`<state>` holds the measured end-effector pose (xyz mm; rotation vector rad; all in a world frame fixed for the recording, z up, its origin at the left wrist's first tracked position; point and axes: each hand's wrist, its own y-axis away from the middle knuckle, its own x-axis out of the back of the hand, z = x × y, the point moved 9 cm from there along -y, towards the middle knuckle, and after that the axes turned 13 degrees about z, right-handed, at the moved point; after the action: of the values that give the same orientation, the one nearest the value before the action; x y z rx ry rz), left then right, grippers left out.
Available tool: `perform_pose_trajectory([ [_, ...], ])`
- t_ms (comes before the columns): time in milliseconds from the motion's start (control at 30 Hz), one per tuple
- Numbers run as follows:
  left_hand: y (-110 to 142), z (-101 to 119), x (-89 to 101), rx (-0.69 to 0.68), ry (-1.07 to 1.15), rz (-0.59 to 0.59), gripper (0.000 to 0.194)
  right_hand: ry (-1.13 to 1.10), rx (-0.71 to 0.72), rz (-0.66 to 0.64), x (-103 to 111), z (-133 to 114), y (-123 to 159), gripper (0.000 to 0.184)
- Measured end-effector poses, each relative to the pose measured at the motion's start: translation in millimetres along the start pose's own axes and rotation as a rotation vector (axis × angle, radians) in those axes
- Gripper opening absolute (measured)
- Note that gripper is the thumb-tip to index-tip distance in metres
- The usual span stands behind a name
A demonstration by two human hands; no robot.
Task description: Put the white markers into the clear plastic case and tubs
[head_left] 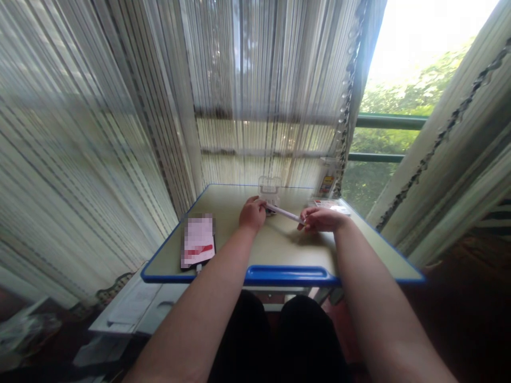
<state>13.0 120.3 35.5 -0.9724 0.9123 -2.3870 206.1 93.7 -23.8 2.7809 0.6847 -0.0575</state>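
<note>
A thin, straight whitish strip [284, 213] stretches between my hands above the table, slanting down to the right. My left hand [253, 214] pinches its left end between thumb and fingers. At the other end, my right hand [321, 219] has its bent fingers closed on the strip, with a small yellowish spot near the fingertips. The strip's exact kind is too blurred to tell. Just behind my left hand stands a clear, bear-shaped holder [269, 185], its lower part partly covered by the hand and strip.
A phone [198, 242] with a blurred screen and a plugged-in cable lies on the left of the blue-edged table [235, 255]. Clear packaging [327, 183] stands at the back right, near a flat pack [329, 205]. A blue tray groove [287, 273] lines the front edge. Striped curtains [267, 80] hang behind.
</note>
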Motion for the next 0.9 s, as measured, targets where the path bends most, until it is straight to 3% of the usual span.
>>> perform_pose_trajectory([
  [300, 1.3, -1.9, -4.7, -0.003, -0.001, -0.029, 0.028, -0.007, 0.004, 0.051, -0.5, -4.9, 1.1, 0.017],
  [533, -0.8, 2.0, -5.8, -0.043, 0.002, -0.017, 0.028, -0.013, 0.078, 0.008, -23.3, -15.2, -10.6, 0.033],
  [700, -1.2, 5.8, -4.4, -0.058, -0.019, -0.020, 0.023, -0.021, 0.119, 0.117, -29.2, -19.4, -27.4, 0.029],
  [900, -0.2, 6.7, -5.3, -0.057, -0.027, -0.027, 0.016, 0.017, 0.149, 0.267, -22.1, -18.2, -39.4, 0.032],
])
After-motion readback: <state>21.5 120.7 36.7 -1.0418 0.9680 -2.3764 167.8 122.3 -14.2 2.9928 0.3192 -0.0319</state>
